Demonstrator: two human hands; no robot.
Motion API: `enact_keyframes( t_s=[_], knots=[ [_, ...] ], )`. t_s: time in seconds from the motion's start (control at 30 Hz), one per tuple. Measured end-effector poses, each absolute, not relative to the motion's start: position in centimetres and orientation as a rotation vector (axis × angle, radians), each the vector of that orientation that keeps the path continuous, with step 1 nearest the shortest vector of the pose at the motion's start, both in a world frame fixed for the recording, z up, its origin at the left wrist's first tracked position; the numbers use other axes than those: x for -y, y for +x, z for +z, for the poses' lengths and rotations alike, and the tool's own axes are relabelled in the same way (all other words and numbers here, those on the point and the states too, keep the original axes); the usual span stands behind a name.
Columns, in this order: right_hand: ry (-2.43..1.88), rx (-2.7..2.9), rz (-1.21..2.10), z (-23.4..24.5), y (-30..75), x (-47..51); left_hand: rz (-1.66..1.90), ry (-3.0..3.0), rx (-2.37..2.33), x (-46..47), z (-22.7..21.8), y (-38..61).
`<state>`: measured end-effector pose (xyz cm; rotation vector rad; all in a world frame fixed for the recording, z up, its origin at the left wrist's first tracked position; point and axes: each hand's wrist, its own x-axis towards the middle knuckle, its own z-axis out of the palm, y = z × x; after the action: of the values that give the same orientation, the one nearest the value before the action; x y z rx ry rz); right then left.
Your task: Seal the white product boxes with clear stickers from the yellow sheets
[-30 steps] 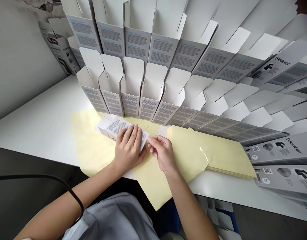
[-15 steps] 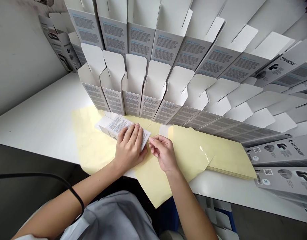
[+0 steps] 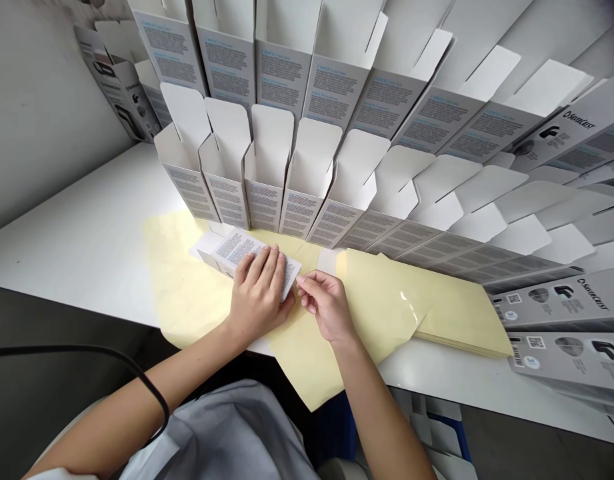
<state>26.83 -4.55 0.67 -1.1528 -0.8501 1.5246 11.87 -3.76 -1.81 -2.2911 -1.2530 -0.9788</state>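
Note:
A small printed carton (image 3: pixel 231 252) lies on its side on yellow backing sheets (image 3: pixel 381 300) near the table's front edge. My left hand (image 3: pixel 259 293) lies over the carton's near end with its fingers together and wrapped round it, holding it down. My right hand (image 3: pixel 327 303) is just to the right, its thumb and fingers pinched at the carton's end; what they pinch is too small to make out. A glossy clear patch (image 3: pixel 407 303) shines on the yellow sheet further right.
Rows of upright open cartons (image 3: pixel 287 193) with raised flaps form a wall across the back of the white table (image 3: pixel 81 240). Flat grey cartons (image 3: pixel 561 333) are stacked at the right. A black cable (image 3: pixel 111 363) curves at the lower left.

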Motion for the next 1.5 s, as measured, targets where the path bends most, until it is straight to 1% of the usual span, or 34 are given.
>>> enact_keyframes(
  t_s=[0.27, 0.47, 0.63, 0.87, 1.07, 1.13, 1.3, 1.5],
  knots=[
    [-1.237, 0.940, 1.433, 0.8, 26.5, 4.8, -0.976, -2.295, 1.268, 3.8, -1.9, 11.9],
    [-1.390, 1.034, 1.311, 1.0, 26.4, 5.0, -0.954, -2.295, 1.255, 3.8, -1.8, 11.8],
    [-1.480, 1.133, 1.272, 1.6, 26.4, 5.0, -0.964, -2.294, 1.251, 3.8, -1.8, 11.8],
    [-1.674, 1.492, 0.977, 3.9, 26.5, 4.5, -1.003, -2.322, 1.280, 3.9, -2.2, 11.8],
    [-1.694, 1.523, 0.898, 3.4, 27.4, 3.9, -0.972, -2.320, 1.280, 3.9, -2.0, 11.8],
    [-1.636, 1.494, 0.927, 3.1, 27.6, 3.5, -0.964, -2.309, 1.277, 3.9, -1.9, 11.8],
    [-1.428, 1.537, 1.222, 2.7, 27.9, 2.5, -0.963, -2.288, 1.263, 3.8, -1.8, 11.8],
    [-1.375, 1.657, 1.286, 3.2, 29.2, 2.0, -0.960, -2.284, 1.258, 3.7, -1.9, 11.9]
  ],
)
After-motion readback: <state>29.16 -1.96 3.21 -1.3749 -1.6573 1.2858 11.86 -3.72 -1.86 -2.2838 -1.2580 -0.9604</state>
